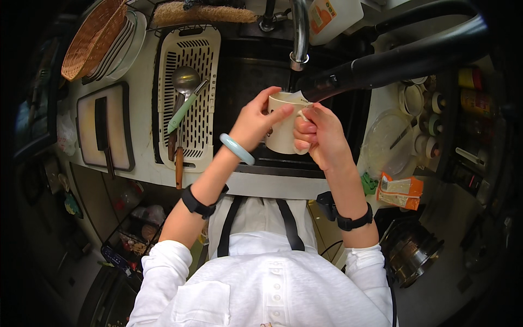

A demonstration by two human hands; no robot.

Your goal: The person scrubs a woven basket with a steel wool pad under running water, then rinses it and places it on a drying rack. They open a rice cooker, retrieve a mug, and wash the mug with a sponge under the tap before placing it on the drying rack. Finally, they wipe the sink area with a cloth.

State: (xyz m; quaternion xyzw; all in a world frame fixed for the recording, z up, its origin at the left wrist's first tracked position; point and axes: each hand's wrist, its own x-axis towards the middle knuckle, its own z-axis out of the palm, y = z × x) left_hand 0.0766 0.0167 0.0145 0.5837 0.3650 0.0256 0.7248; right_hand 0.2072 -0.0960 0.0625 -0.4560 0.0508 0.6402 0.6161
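Note:
A cream-coloured mug [282,126] is held upright over the black sink [249,77], under the end of the metal faucet [300,45]. My right hand [320,133] is closed around its handle. My left hand [259,114] grips the mug's left side, thumb across the front and fingers behind. A thick black tube-like arm [347,75] crosses from the upper right and hides part of the mug's rim. Whether it touches the mug I cannot tell. What the mug contains is hidden.
Left of my hands, a cream draining basket [190,137] holds a ladle [186,79] and a green-handled utensil [184,110]. Farther left, a black knife [102,126] rests on a cutting board [122,122]. A plastic jug [337,18] stands behind the sink; an orange packet [400,191] lies at right.

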